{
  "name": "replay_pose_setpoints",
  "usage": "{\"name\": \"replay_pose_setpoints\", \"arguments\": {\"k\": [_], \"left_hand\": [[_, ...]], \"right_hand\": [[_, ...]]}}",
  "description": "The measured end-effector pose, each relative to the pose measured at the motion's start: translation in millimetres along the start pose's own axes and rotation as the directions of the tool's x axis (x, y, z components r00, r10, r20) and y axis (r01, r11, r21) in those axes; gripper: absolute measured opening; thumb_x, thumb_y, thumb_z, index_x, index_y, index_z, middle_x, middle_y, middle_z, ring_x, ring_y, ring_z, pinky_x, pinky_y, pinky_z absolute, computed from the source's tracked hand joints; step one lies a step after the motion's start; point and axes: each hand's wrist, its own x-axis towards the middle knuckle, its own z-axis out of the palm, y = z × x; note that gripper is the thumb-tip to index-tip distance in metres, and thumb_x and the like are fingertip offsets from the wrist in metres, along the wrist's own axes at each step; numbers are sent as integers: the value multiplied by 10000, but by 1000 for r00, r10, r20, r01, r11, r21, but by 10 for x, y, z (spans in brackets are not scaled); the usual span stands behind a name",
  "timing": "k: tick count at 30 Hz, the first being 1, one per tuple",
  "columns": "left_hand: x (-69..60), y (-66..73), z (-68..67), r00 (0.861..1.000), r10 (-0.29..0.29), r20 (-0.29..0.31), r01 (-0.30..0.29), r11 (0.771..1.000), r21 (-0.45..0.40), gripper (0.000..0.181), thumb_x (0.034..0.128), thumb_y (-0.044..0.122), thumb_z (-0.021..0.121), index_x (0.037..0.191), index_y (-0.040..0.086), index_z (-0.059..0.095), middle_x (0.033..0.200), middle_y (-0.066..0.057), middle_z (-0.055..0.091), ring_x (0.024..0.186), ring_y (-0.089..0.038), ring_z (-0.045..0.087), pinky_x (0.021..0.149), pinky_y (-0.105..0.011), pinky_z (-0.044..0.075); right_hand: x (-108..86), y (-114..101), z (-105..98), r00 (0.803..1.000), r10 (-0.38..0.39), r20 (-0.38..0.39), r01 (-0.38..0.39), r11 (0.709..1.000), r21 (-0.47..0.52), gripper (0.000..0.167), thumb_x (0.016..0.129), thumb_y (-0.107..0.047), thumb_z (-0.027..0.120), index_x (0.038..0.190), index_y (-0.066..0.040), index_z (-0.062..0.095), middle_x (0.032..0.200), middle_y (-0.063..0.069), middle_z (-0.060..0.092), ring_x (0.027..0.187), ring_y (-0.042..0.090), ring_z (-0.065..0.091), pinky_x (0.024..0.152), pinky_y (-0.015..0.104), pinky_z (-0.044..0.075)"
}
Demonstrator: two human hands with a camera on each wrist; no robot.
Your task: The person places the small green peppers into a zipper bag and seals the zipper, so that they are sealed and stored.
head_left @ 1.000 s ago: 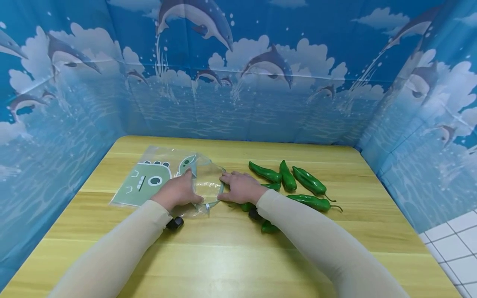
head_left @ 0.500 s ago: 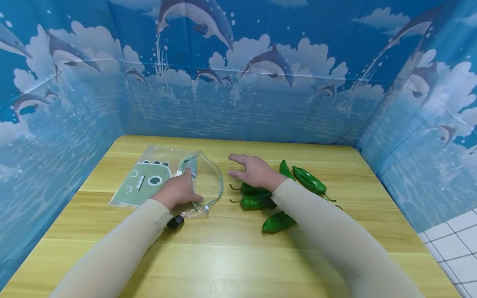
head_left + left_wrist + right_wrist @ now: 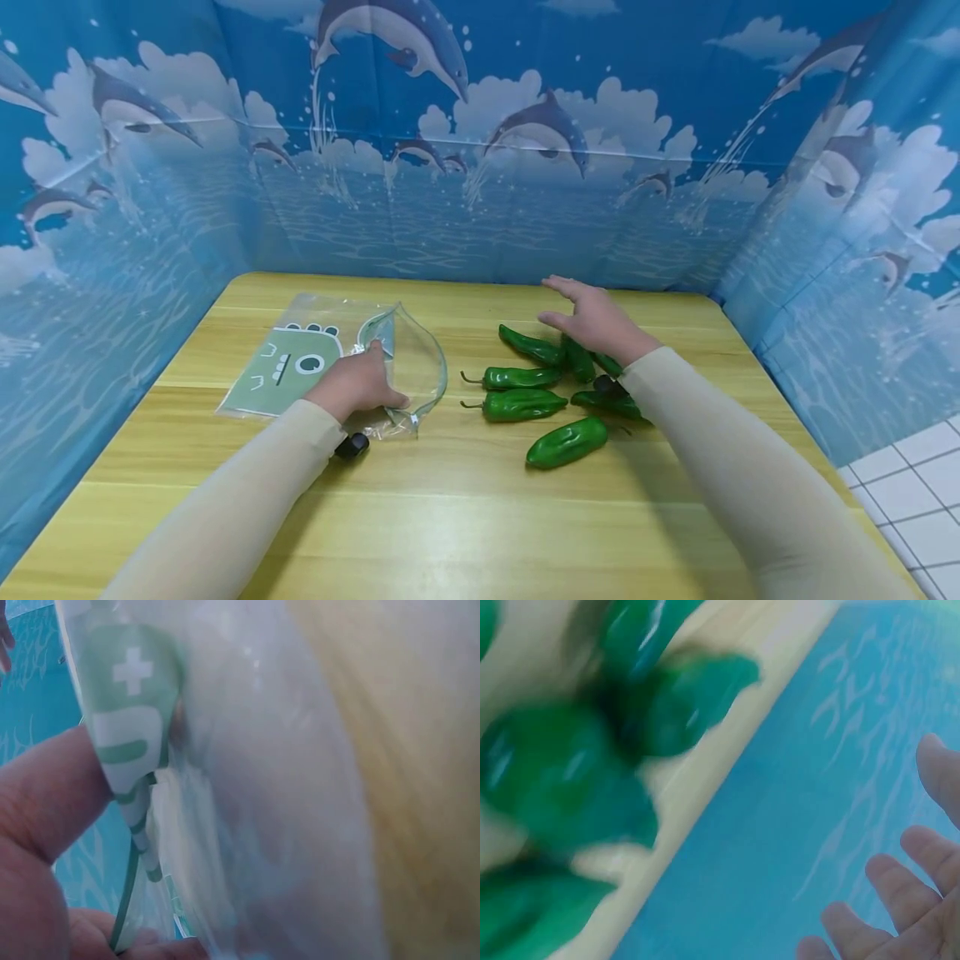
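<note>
Blue cloth printed with leaping dolphins and white clouds [image 3: 480, 225] surrounds a yellow wood-grain desk [image 3: 435, 517]. Toward its left lies a clear plastic bag with a green one-eyed cartoon face [image 3: 300, 367], its mouth gaping rightward. The left hand [image 3: 356, 385] touches that mouth, thumb and forefinger straight and spread apart, the other fingers largely hidden. The right hand [image 3: 600, 321] hangs above several glossy, tapered green peppers [image 3: 525, 406] right of the bag, its fingers spread and holding nothing.
</note>
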Motion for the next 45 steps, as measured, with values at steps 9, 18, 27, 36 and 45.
{"name": "replay_pose_setpoints", "arguments": {"k": [9, 18, 27, 36, 45], "left_hand": [[-6, -2, -25, 1000, -3, 14, 2, 1000, 17, 1305, 837, 550, 837, 1619, -161, 71, 1503, -320, 550, 1206, -392, 664, 1029, -513, 542], [6, -1, -24, 1000, -8, 17, 8, 1000, 21, 1294, 837, 553, 834, 1621, -157, 88, 1525, -317, 530, 1221, -391, 655, 1036, -513, 539], [-1, 8, -28, 1000, -3, 15, 3, 1000, 27, 1294, 833, 555, 836, 1614, -167, 101, 1487, -314, 568, 1124, -337, 675, 996, -496, 553], [-3, 18, -22, 1000, 2, 4, -2, 1000, 22, 1287, 833, 549, 838, 1609, -176, 112, 1491, -328, 557, 1228, -395, 657, 1048, -518, 537], [-19, 35, -11, 1000, -1, 8, 1, 1000, 20, 1272, 840, 538, 838, 1611, -171, 116, 1513, -326, 536, 1216, -379, 656, 1046, -515, 535]], "right_hand": [[-227, 534, -194, 996, 91, -3, -91, 994, -65, 767, 1053, -415, 639, 1684, -161, 284, 1739, 204, 240, 1513, 488, 373, 1156, 691, 383], [-472, 933, -160, 990, 119, 76, -114, 991, -62, 814, 1028, -446, 670, 1683, -153, 286, 1694, 276, 300, 1432, 512, 466, 1050, 650, 460], [-667, 1211, -96, 985, 132, 113, -125, 990, -69, 860, 986, -509, 703, 1664, -127, 335, 1667, 291, 342, 1465, 573, 387, 1097, 705, 434], [-731, 1296, -44, 985, 127, 115, -121, 991, -57, 859, 966, -483, 741, 1644, -101, 376, 1559, 284, 506, 1375, 530, 525, 1069, 678, 470], [-735, 1385, -24, 985, 114, 127, -102, 990, -99, 762, 981, -459, 727, 1595, -91, 467, 1340, 300, 634, 1142, 412, 665, 886, 538, 554]]}}
